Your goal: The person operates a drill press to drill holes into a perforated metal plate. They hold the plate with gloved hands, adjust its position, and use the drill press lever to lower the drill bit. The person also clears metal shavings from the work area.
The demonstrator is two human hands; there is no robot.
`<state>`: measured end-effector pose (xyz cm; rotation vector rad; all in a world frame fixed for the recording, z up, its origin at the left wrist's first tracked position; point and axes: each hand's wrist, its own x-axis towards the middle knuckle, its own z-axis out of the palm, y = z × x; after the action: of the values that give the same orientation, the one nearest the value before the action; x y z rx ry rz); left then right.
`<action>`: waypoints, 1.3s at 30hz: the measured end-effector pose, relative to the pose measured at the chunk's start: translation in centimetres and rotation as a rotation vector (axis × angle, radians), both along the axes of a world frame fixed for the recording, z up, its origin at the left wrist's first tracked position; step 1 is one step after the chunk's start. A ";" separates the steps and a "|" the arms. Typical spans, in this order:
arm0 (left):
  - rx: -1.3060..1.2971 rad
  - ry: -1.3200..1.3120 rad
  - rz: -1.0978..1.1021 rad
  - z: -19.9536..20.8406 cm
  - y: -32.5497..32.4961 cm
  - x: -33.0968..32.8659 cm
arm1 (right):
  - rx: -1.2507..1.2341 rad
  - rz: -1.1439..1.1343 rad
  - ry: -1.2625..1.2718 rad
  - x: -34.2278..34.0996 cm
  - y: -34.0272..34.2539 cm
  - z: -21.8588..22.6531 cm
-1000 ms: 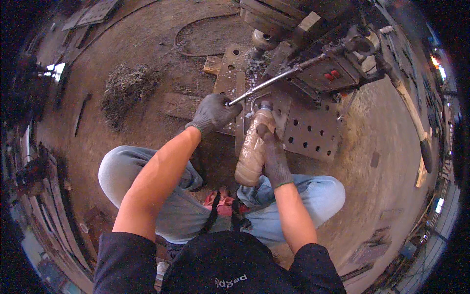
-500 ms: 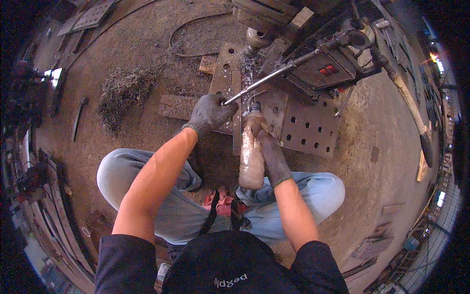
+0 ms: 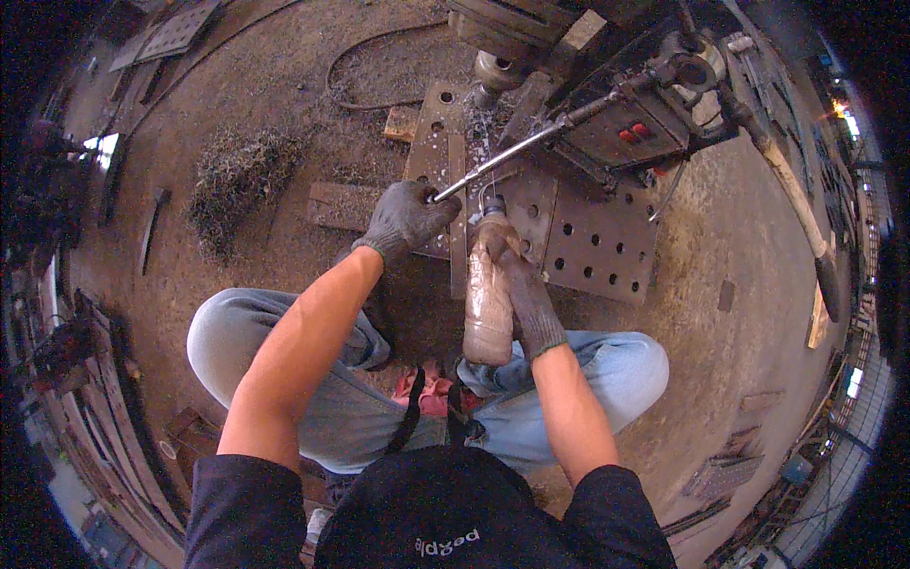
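In a dark knit glove, my left hand (image 3: 413, 216) is closed around the end of a long metal lever (image 3: 531, 142), which slants up to the hub of a drill machine (image 3: 621, 133). My right hand (image 3: 527, 284), gloved too, grips a clear plastic bottle (image 3: 487, 318) of brownish liquid. The bottle has a dark cap with a thin bent tube, and a fine streak of liquid runs from there toward the spindle (image 3: 491, 76). Under the spindle lies a steel plate with holes (image 3: 438, 142); wet spots mark it. Another drilled plate (image 3: 597, 242) lies right of the bottle.
A heap of metal shavings (image 3: 242, 185) lies on the dirty floor at left, near a hammer-like tool (image 3: 152, 228). A wood block (image 3: 402, 123) and a steel bar (image 3: 341, 205) flank the plate. At right, a long wooden-handled tool (image 3: 791, 194) leans by the machine.
The streak of liquid between the bottle's tube and the spindle shows more clearly now. Both hands, the lever and the bottle have stayed nearly in place.
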<state>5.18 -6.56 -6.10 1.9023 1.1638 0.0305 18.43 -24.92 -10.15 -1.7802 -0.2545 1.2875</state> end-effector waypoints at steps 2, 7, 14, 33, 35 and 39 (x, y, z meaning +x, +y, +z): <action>-0.005 -0.001 -0.003 0.1 0.0 0.0 | -0.013 -0.011 -0.035 -0.3 0.2 1.1; -0.006 0.012 0.000 -0.5 0.2 0.0 | 0.070 -0.114 0.211 -1.1 0.2 3.3; -0.007 -0.002 -0.020 0.3 0.1 0.1 | 0.122 -0.168 0.186 -1.1 0.4 4.3; -0.023 -0.013 0.017 0.3 0.0 0.0 | 0.039 -0.046 0.035 0.0 -0.4 -2.6; -0.007 -0.017 0.016 0.2 0.0 -0.1 | -0.024 -0.013 -0.026 0.0 -0.1 -2.0; -0.046 -0.012 0.018 0.7 -0.1 0.0 | -0.032 0.052 -0.049 0.3 -0.4 -1.8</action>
<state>5.18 -6.67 -5.40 1.8491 1.1639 0.0248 18.75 -25.28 -11.99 -1.8451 -0.3109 1.2918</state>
